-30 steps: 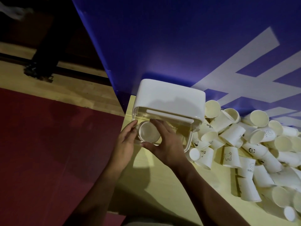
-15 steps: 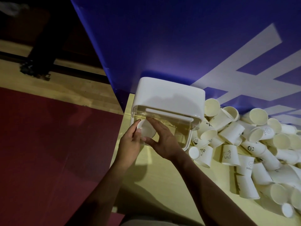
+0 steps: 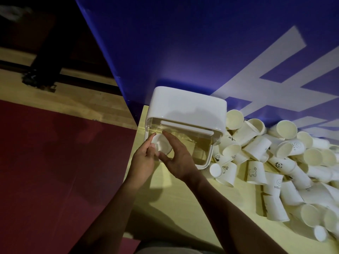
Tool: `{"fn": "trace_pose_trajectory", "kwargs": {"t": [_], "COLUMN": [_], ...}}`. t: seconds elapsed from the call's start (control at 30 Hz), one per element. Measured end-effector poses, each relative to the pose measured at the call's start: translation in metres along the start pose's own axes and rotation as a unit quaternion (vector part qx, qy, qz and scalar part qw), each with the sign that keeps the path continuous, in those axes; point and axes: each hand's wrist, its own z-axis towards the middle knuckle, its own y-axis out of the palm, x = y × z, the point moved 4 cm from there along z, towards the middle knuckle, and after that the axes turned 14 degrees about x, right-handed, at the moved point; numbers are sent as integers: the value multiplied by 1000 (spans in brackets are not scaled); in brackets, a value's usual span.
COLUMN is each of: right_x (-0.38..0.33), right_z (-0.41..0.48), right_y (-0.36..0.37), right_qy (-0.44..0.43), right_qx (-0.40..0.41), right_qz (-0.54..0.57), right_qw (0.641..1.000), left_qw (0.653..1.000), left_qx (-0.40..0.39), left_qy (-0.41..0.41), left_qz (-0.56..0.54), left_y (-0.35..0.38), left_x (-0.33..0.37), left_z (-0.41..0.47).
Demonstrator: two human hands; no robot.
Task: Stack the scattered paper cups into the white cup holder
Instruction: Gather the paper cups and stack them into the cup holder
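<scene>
The white cup holder, a box with a white top and clear front, stands at the table's far left corner against the blue wall. Both hands hold one white paper cup at the holder's open front, on its left side, bottom end facing me. My left hand grips the cup from the left. My right hand grips it from the right, its fingers spread over the top. A big heap of white paper cups, some printed with small animals, lies to the holder's right.
The yellow table ends just left of my hands, with red floor mat and wooden floor beyond. A blue wall with white lettering rises right behind the holder and the cups.
The cup between my hands has gone forward and up into the holder's front opening. Its open mouth faced me before; its bottom faces me now. Both hands followed it.
</scene>
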Motion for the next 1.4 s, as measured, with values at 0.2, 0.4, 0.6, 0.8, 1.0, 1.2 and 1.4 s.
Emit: {"fn": "trace_pose_trajectory", "kwargs": {"t": [0.2, 0.4, 0.6, 0.8, 1.0, 1.2, 1.4], "right_x": [9, 45, 103, 167, 221, 265, 295], "right_z": [-1, -45, -92, -128, -155, -170, -174], "right_y": [-9, -66, -135, -223, -306, -360, -393], "right_qy": [-3, 65, 128, 158, 187, 192, 204], "right_qx": [-53, 21, 70, 105, 126, 150, 167], "right_qz": [-31, -10, 8, -6, 3, 21, 32], "right_qw": [998, 998, 989, 982, 974, 970, 964], "left_qw": [999, 967, 963, 937, 898, 767, 699], "left_qx": [47, 202, 49, -53, -71, -88, -70], "left_qy": [17, 141, 234, 263, 319, 424, 457], "left_qz": [0, 69, 121, 226, 296, 473, 546], "left_y": [-2, -2, 93, 226, 350, 442, 470], "left_x": [10, 52, 74, 100, 135, 139, 129], "left_z": [-6, -71, -124, -138, -148, -149, -140]}}
